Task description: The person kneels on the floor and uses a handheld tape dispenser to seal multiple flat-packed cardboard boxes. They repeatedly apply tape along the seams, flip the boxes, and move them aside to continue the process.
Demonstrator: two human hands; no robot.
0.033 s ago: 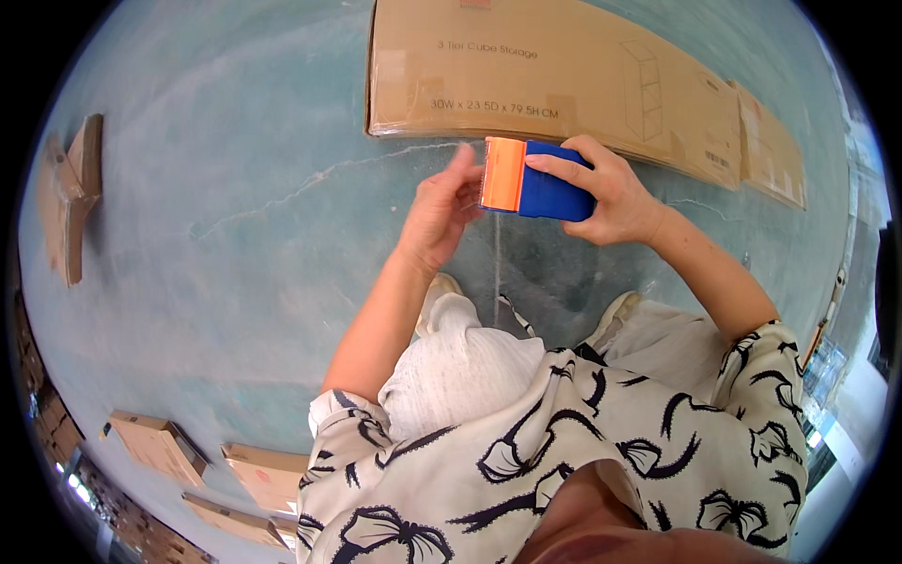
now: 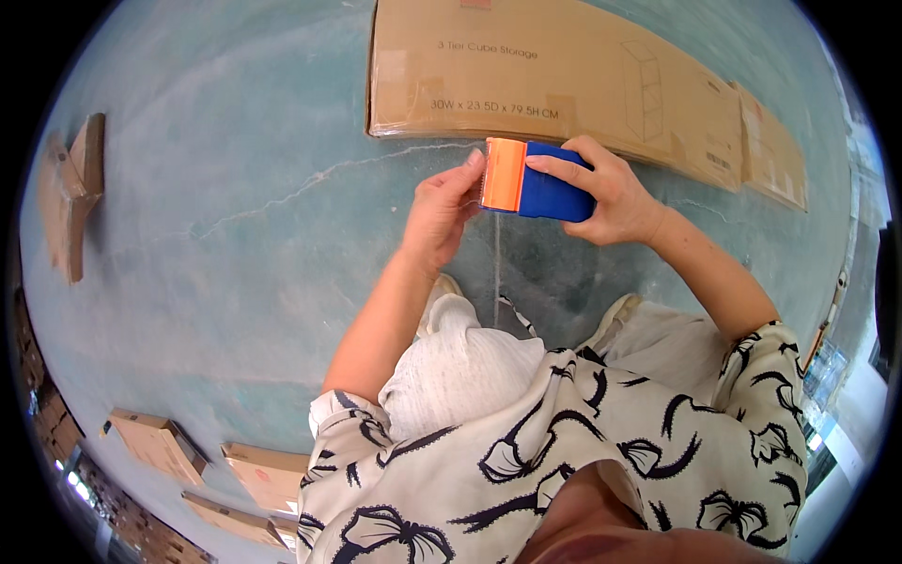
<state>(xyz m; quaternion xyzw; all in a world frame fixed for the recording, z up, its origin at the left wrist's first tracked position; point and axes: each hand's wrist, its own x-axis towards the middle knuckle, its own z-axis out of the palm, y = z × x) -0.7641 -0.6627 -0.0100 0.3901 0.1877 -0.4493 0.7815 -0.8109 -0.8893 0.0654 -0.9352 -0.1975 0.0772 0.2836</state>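
Note:
My right hand (image 2: 615, 193) is wrapped round a blue and orange tape dispenser (image 2: 554, 188), its fingers over the blue body. The orange end with a toothed edge points left. At that edge my left hand (image 2: 443, 209) has its thumb and fingers drawn together in a pinch, close against the orange part. Whatever lies between those fingertips is too small or hidden to make out. Just beyond both hands a long brown cardboard box (image 2: 526, 75) lies on the floor, with a line drawing of a shelf on its face.
A smaller carton (image 2: 772, 146) adjoins the long box's right end. Folded cardboard (image 2: 75, 193) stands on the green floor (image 2: 235, 282) at far left. Several flat cartons, including one brown carton (image 2: 155, 446), lie at lower left. My shoes and legs are below my hands.
My left thumb has come down from a raised position and closed in beside the toothed edge. The right hand and the dispenser stay practically in place.

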